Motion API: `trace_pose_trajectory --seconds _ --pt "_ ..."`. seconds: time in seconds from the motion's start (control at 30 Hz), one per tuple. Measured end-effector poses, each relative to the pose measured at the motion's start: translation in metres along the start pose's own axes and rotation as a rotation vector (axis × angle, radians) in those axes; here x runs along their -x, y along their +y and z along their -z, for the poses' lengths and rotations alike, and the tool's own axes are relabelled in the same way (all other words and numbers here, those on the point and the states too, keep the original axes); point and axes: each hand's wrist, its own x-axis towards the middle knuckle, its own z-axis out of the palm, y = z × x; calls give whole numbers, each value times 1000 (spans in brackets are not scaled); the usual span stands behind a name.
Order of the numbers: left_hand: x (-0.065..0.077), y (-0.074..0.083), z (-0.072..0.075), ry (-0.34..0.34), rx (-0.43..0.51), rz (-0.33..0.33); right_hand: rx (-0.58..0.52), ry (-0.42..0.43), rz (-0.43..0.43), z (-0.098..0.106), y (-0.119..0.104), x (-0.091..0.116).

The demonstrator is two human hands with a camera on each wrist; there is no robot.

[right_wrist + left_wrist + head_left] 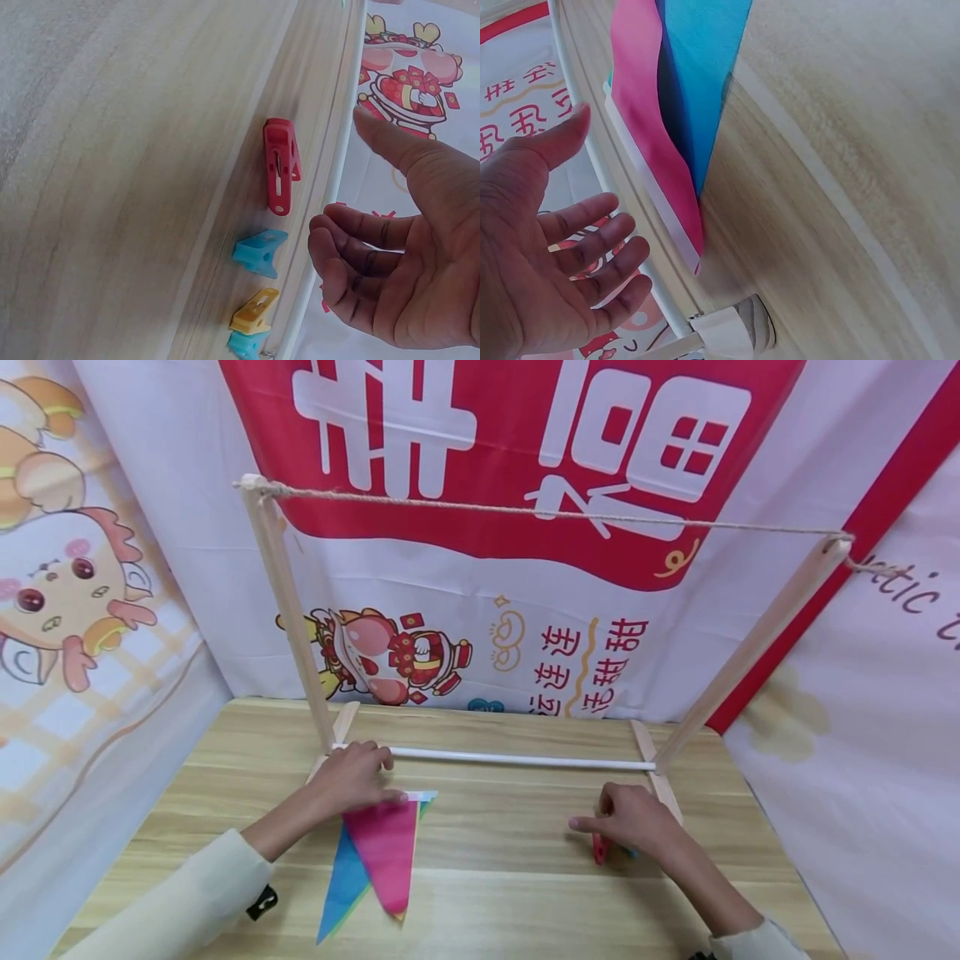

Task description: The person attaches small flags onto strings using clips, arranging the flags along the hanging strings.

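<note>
Taking twelve o'clock as the back wall, the left wooden post (292,618) stands at about eleven from the left hand (350,781). That hand's fingers are spread and loose, gripping nothing that I can see; whether the thumb touches cloth I can't tell. Just below it, towards five, the pink pennant (386,852) lies over the blue pennant (343,877), points towards six, with a white top edge (422,795) showing. To lift them neatly, I'd pinch that edge rather than the limp points, and slide the layers apart first so only one comes up.

Across the middle, the cord (480,508) runs between the post tops and the white rod (517,760) low down; I'd keep knuckles off both.

Further right come a red clip (281,169), a blue clip (260,253), a yellow clip (255,311) and a second blue clip (247,345). The right hand (633,814) hovers by them, thumb out, fingers loosely bent, empty. The red one sits around its seven; I'd take it by its squeeze end. The right wooden post (757,647) rises towards two.
</note>
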Motion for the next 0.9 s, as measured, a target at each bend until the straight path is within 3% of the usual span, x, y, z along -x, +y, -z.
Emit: trace_pose_trajectory --seconds 0.4,0.9 --pt "5 -8 2 -56 39 -15 4 -14 -10 -7 4 2" --pt "9 -16 -2 -57 98 -19 -46 25 7 -9 1 4"
